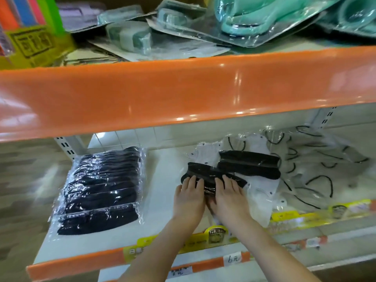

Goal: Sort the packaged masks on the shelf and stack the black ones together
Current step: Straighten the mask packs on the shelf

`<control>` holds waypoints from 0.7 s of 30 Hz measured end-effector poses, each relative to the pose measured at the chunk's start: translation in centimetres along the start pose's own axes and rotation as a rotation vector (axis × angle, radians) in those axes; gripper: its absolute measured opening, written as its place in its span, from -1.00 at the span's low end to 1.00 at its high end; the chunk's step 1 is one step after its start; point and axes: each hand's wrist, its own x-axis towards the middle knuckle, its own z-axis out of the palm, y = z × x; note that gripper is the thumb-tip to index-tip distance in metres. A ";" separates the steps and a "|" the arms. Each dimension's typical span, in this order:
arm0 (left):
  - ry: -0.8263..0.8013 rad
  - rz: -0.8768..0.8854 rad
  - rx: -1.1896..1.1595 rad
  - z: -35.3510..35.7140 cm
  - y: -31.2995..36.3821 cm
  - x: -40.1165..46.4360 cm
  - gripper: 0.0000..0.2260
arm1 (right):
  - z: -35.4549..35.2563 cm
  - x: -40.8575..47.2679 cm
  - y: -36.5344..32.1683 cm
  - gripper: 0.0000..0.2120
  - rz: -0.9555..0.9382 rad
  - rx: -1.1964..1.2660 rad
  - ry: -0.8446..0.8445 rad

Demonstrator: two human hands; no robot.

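Two bare hands reach side by side onto a white shelf edged in orange, both laid on one packaged black mask near the middle of the shelf. The left hand lies with fingers nearly straight over the mask's left end; the right hand lies the same way over its right half. Whether the thumbs hook under the pack cannot be told.

A second black mask sits just behind and to the right, touching the first and resting on white masks in clear wrap. Farther right, toward the shelf's right edge, a loose heap of pale masks with black ear loops spreads to the front lip.

At the shelf's left edge, well apart from the hands, a neat stack of wrapped black masks runs from the back toward the front.

Yellow tags line the front lip. Above, an orange shelf carries blister packs of teal goods and a yellow box at its left.
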 end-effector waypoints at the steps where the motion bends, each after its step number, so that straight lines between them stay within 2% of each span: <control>1: 0.020 0.004 -0.009 0.1 -0.1 0.0 -0.63 | -0.2 -0.1 -0.1 -0.48 -0.022 -0.001 0.033; 4: 0.082 0.044 -0.072 -0.2 -0.7 -0.3 -0.69 | 0.3 0.0 0.0 -0.72 -0.079 0.014 0.118; 6: 0.125 0.047 -0.090 -0.4 -1.0 -0.4 -0.73 | 0.4 0.2 0.2 -0.80 -0.095 0.069 0.188; 9: 0.216 -0.042 -0.226 -0.7 -1.1 -0.9 -0.52 | -0.3 0.8 0.7 -0.82 -0.094 0.172 0.215; 10: 0.238 -0.068 -0.251 -1.0 -1.0 -1.2 -0.47 | -0.8 1.1 0.7 -0.88 -0.056 0.202 0.206; 11: 0.257 -0.080 -0.268 -1.5 -0.9 -1.5 -0.47 | -1.0 1.5 0.7 -0.90 -0.010 0.233 0.187; 13: 0.258 -0.120 -0.328 -2.6 -0.5 -2.1 -0.58 | -1.7 1.6 0.4 -0.75 0.032 0.324 0.150; 15: 0.143 -0.245 -0.527 -4.0 -0.2 -2.3 -0.65 | -2.3 1.2 -0.8 -0.75 0.017 0.469 0.190; 17: 0.012 -0.340 -0.847 -5.3 -0.1 -2.6 -0.68 | -2.9 0.4 -2.7 -0.80 -0.046 0.617 0.191; 19: -0.006 -0.389 -1.164 -6.6 0.0 -2.9 -0.77 | -3.4 -0.7 -4.5 -0.82 -0.154 0.708 0.143; 21: 0.018 -0.517 -1.373 -7.4 -0.7 -3.3 -0.79 | -3.8 -1.9 -6.0 -0.78 -0.268 0.747 0.086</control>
